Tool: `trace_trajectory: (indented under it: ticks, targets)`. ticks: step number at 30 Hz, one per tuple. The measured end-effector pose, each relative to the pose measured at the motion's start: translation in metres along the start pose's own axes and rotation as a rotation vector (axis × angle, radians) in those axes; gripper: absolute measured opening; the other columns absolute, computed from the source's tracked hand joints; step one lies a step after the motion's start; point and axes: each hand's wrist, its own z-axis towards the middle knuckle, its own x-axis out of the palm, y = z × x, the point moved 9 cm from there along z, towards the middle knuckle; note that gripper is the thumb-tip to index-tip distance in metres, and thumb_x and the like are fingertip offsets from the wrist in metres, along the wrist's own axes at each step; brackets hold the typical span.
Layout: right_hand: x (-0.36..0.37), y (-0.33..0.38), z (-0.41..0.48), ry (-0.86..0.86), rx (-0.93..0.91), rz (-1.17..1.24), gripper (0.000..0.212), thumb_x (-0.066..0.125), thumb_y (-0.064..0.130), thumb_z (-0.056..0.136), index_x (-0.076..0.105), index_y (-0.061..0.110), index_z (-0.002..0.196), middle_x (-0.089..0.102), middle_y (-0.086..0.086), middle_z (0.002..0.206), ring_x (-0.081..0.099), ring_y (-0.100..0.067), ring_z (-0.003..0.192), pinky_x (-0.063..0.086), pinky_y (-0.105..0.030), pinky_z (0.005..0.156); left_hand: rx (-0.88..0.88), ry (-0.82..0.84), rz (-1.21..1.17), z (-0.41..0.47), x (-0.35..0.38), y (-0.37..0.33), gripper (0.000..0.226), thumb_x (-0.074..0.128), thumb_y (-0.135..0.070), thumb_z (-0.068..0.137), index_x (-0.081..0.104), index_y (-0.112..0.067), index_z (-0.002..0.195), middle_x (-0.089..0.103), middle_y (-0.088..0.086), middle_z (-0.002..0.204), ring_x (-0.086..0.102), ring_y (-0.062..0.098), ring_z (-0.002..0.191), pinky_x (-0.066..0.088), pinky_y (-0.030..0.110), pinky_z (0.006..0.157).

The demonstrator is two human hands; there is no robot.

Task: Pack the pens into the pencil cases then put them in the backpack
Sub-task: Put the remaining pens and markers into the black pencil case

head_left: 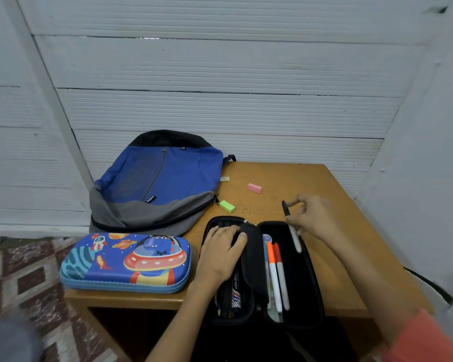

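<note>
A black pencil case [309, 273] lies open at the table's front edge. Its right half holds an orange-capped pen [273, 275], a red-capped pen [282, 278] and a pale blue one beside them. My left hand [220, 254] rests on the left half and holds down the black middle flap [253, 257]; more pens show below it. My right hand [311, 218] pinches a grey marker with a black cap [291, 226] above the right half. A closed blue space-print pencil case [126, 262] lies to the left. The blue, grey and black backpack [157, 184] lies flat behind it.
Three erasers lie loose on the wooden table [332, 194]: a green eraser [227, 206], a pink eraser [255, 188] and a pale eraser [224, 179] next to the backpack. White walls close in behind and to the right. Patterned floor shows at the left.
</note>
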Motion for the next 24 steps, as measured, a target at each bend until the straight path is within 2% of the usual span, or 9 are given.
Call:
trace_trajectory:
  ticks: [5,9,16,24]
  targets:
    - [0.023,-0.021,-0.035,0.158,0.116,0.093,0.035,0.075,-0.001,0.078,0.059,0.009,0.108,0.069,-0.019,0.068,0.067,-0.027,0.053,0.06,-0.045,0.064,-0.001,0.004,-0.002,0.0,0.001,0.001,0.024,0.039,-0.032,0.1,0.061,-0.022,0.1,0.058,-0.01,0.094,0.039,0.0,0.09,0.031,0.03,0.102]
    - [0.032,-0.033,-0.055,0.183,0.115,0.105,0.041,0.076,-0.001,0.078,0.056,0.01,0.112,0.067,-0.01,0.061,0.067,-0.028,0.056,0.059,-0.048,0.065,-0.007,0.011,-0.002,0.001,0.002,0.002,0.024,0.038,-0.033,0.1,0.061,-0.023,0.1,0.058,-0.01,0.095,0.037,-0.002,0.089,0.031,0.029,0.102]
    - [0.045,-0.034,-0.071,0.244,0.108,0.069,0.043,0.075,0.002,0.08,0.055,0.01,0.117,0.069,-0.012,0.066,0.068,-0.026,0.056,0.06,-0.039,0.061,0.001,0.008,-0.002,0.0,0.0,-0.001,0.022,0.038,-0.032,0.1,0.058,-0.024,0.095,0.057,-0.012,0.09,0.037,-0.003,0.087,0.03,0.028,0.1]
    - [0.05,-0.035,-0.074,0.236,0.097,0.057,0.041,0.076,0.003,0.079,0.058,0.01,0.116,0.068,-0.009,0.063,0.068,-0.023,0.053,0.058,-0.03,0.055,-0.016,0.025,0.006,0.0,0.002,0.002,0.027,0.037,-0.034,0.1,0.061,-0.024,0.105,0.061,-0.009,0.102,0.036,-0.003,0.095,0.029,0.029,0.104]
